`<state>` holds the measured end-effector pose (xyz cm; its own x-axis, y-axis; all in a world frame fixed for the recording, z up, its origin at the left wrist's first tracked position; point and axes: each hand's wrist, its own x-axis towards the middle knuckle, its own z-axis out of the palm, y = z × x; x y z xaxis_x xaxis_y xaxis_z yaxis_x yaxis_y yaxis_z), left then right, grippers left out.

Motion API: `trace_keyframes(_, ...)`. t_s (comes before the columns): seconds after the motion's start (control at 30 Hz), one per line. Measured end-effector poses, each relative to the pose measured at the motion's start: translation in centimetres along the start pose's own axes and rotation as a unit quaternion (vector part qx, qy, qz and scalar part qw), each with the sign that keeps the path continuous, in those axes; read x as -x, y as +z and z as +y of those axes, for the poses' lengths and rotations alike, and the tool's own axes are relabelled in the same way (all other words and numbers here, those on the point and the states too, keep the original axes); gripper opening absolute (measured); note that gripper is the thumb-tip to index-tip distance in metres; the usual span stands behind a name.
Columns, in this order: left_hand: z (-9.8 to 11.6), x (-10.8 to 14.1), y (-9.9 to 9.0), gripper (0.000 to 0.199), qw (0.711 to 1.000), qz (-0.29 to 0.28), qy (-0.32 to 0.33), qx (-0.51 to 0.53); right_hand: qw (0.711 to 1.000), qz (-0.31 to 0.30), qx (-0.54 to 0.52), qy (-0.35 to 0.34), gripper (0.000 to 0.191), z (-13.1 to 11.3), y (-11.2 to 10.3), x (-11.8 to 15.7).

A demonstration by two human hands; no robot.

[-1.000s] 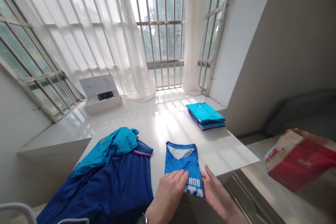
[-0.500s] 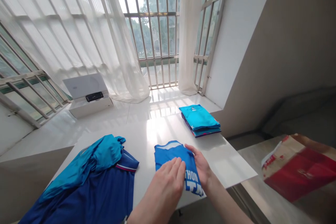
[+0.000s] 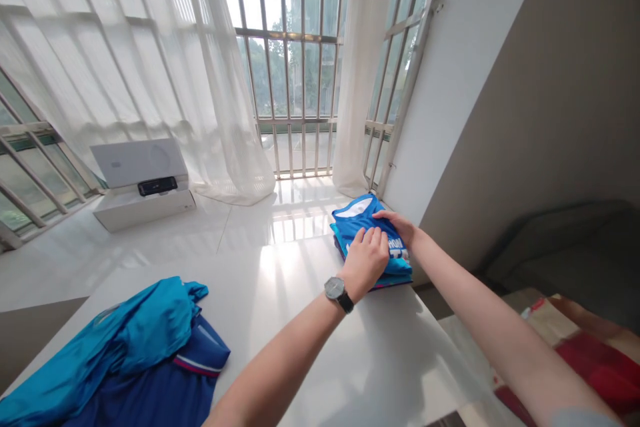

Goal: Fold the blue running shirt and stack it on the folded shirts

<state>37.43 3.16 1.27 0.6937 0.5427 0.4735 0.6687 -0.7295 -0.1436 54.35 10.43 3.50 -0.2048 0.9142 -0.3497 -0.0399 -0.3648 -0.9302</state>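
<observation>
A folded blue T-shirt [image 3: 367,221] with white lettering and a white inner collar lies on a stack of folded turquoise and dark clothes [image 3: 400,268] at the table's far right. Across its front my left hand [image 3: 367,259] rests from above, fingers bent and close together, with a watch on the wrist. My right hand [image 3: 401,228] grips the shirt's right edge; its thumb is on top and the other fingers are mostly hidden. Unfolded clothes lie at the left: a turquoise shirt [image 3: 135,333] over a navy shirt with a striped collar [image 3: 150,390].
The white table [image 3: 250,320] meets the window ledge, where an open white box [image 3: 145,210] holds a dark object [image 3: 157,185]. Pale curtains [image 3: 220,113] hang before barred windows. A red and tan bag [image 3: 595,360] sits beyond the table at the lower right.
Both hands have carried the folded blue T-shirt forward and right from the table's near side onto the stack. The view has shifted, so the unfolded clothes appear lower and farther left.
</observation>
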Motion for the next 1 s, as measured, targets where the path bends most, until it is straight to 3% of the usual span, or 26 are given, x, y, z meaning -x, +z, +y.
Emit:
trace_keyframes(0.1,1.2,-0.2,4.2,0.044,0.997,-0.055,-0.019,0.052,0.997,0.045,0.046,0.046,0.014,2.4,-2.0,-2.5)
trace_keyframes(0.2,1.8,0.7,6.6,0.052,0.995,-0.063,-0.012,0.08,0.994,0.075,0.076,0.037,0.015,4.4,-3.2,-3.6)
trace_keyframes(0.33,1.7,1.4,6.5,0.058,0.992,-0.069,-0.021,0.106,0.986,0.102,0.133,0.004,0.016,4.9,-4.5,-3.9)
trace_keyframes(0.47,0.8,1.7,5.5,0.068,0.98,-0.075,-0.041,0.177,0.949,0.2,0.241,-0.043,0.046,4.2,-5.2,-3.9)
trace_keyframes(0.57,0.5,2.2,5.8,0.067,0.974,-0.062,-0.096,0.198,0.904,0.262,0.323,-0.104,0.064,4.7,-4.0,-3.9)
trace_keyframes(0.67,0.8,3.2,5.9,0.07,0.969,-0.083,-0.115,0.205,0.882,0.232,0.386,-0.135,0.061,6.3,-1.7,-3.6)
trace_keyframes(0.77,1.1,5.6,4.5,0.072,0.966,-0.073,-0.133,0.212,0.871,0.2,0.427,-0.135,0.055,7.8,0.0,-2.8)
trace_keyframes(0.83,0.6,8.3,2.4,0.075,0.967,-0.059,-0.139,0.205,0.846,0.227,0.464,-0.131,0.061,8.4,0.4,-2.2)
trace_keyframes(0.93,-1.4,14.1,-1.4,0.073,0.968,-0.079,-0.165,0.174,0.777,0.303,0.542,-0.104,0.082,9.5,0.6,-1.3)
trace_keyframes(1.0,-3.3,19.0,-3.8,0.067,0.961,-0.108,-0.215,0.138,0.756,0.304,0.573,-0.084,0.088,10.6,0.8,-1.1)
